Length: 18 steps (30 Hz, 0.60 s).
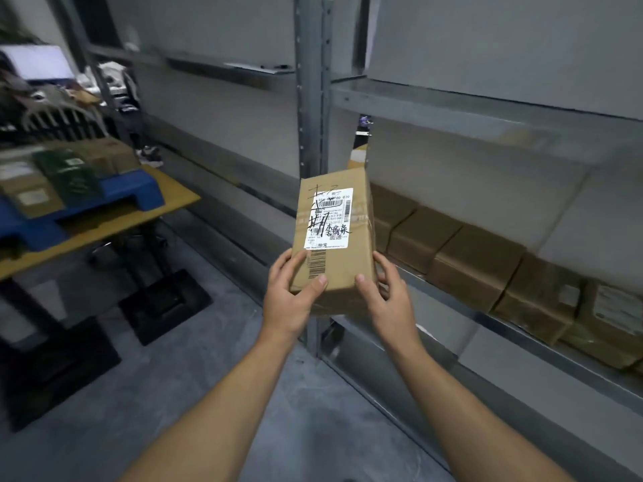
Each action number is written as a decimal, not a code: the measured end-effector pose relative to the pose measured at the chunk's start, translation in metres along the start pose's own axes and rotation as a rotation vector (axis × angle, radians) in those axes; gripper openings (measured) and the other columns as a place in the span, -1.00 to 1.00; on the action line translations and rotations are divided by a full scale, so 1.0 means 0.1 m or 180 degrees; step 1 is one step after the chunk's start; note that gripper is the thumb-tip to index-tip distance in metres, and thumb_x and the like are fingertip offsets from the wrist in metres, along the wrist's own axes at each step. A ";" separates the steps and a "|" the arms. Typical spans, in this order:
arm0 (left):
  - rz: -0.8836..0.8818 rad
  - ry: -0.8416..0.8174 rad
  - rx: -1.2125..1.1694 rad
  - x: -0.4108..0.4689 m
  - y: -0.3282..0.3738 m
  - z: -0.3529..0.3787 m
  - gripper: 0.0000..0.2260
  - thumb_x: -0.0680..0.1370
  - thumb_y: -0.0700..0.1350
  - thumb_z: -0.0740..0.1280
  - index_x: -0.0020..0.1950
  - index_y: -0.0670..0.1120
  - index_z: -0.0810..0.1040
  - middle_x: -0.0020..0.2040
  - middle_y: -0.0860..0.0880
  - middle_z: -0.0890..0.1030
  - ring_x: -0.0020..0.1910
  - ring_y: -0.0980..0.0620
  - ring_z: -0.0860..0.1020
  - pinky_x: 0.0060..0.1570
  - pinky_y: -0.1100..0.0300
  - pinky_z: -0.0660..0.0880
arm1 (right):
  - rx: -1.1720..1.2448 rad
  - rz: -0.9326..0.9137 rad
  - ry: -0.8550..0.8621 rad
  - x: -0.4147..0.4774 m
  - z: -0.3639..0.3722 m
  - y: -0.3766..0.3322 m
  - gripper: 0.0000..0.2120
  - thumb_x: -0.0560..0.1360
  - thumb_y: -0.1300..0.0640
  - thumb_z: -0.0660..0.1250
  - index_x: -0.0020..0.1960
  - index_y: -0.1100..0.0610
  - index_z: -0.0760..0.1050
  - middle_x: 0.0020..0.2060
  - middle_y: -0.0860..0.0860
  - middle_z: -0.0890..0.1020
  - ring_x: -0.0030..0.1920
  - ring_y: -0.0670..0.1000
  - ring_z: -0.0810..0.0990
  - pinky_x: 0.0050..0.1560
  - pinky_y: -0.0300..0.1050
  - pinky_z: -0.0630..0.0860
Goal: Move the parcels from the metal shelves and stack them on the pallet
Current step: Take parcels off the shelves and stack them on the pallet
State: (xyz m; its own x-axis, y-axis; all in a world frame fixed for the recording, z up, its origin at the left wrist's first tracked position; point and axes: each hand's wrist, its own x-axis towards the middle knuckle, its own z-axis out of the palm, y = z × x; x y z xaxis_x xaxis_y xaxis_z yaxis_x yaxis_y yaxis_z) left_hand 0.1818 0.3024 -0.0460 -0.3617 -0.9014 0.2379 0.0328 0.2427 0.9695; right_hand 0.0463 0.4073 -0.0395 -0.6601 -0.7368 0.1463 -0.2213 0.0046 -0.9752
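I hold a brown cardboard parcel (342, 220) with a white shipping label and black handwriting in front of me, in the air beside the grey metal shelf upright (311, 99). My left hand (295, 290) grips its near left corner and my right hand (386, 293) grips its near right corner. Several more brown parcels (476, 269) sit in a row on the metal shelf (522, 335) at the right. The blue pallet (128, 189) lies at the left on a wooden table, with several parcels (41, 182) stacked on it.
The wooden table (174, 200) stands on black legs and base plates (163, 300) on the grey floor. Cluttered items and a chair back fill the far left corner. Grey shelf panels line the wall behind the rack. Open floor lies between table and shelves.
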 end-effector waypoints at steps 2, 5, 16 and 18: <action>0.0055 0.0300 0.0084 0.08 -0.06 -0.25 -0.49 0.44 0.01 0.53 0.37 0.14 0.51 0.43 0.15 0.37 0.35 0.34 0.39 0.32 0.30 0.43 | 0.0099 -0.0032 -0.0238 0.12 0.29 0.00 -0.29 0.35 -0.42 0.31 0.46 -0.27 0.33 0.31 -0.03 0.48 0.31 -0.02 0.50 0.30 0.13 0.53; 0.0099 0.0675 0.0175 0.24 -0.10 -0.59 -0.48 0.50 -0.13 0.52 0.41 0.07 0.46 0.40 0.12 0.40 0.28 0.47 0.39 0.24 0.49 0.37 | 0.0172 -0.0047 -0.0606 0.32 0.72 -0.01 -0.26 0.34 -0.44 0.29 0.48 -0.27 0.31 0.34 -0.03 0.46 0.32 -0.01 0.49 0.30 0.14 0.53; -0.0200 0.1631 0.0292 1.05 -0.21 -1.55 -0.26 0.39 0.11 0.52 0.54 0.15 0.34 0.40 0.13 0.50 0.29 0.23 0.53 0.31 0.04 0.52 | 0.0521 -0.0166 -0.1666 1.30 2.14 -0.23 -0.34 0.39 -0.37 0.32 0.46 -0.33 0.31 0.37 -0.04 0.46 0.36 -0.05 0.47 0.39 0.16 0.45; -0.0243 0.1804 0.0271 1.14 -0.23 -1.70 -0.24 0.39 0.12 0.53 0.55 0.16 0.31 0.40 0.12 0.51 0.31 0.19 0.53 0.32 0.02 0.51 | 0.0562 -0.0195 -0.1850 1.40 2.35 -0.28 -0.35 0.37 -0.39 0.32 0.44 -0.36 0.32 0.37 -0.05 0.46 0.36 -0.05 0.48 0.37 0.15 0.47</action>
State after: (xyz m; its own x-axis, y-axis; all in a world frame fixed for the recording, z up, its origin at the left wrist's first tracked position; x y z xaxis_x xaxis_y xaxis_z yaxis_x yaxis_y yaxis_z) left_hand 0.2980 0.1334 -0.0316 0.1963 -0.9631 0.1843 -0.0574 0.1764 0.9827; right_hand 0.1288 0.1448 -0.0312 -0.1389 -0.9808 0.1368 -0.0914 -0.1249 -0.9880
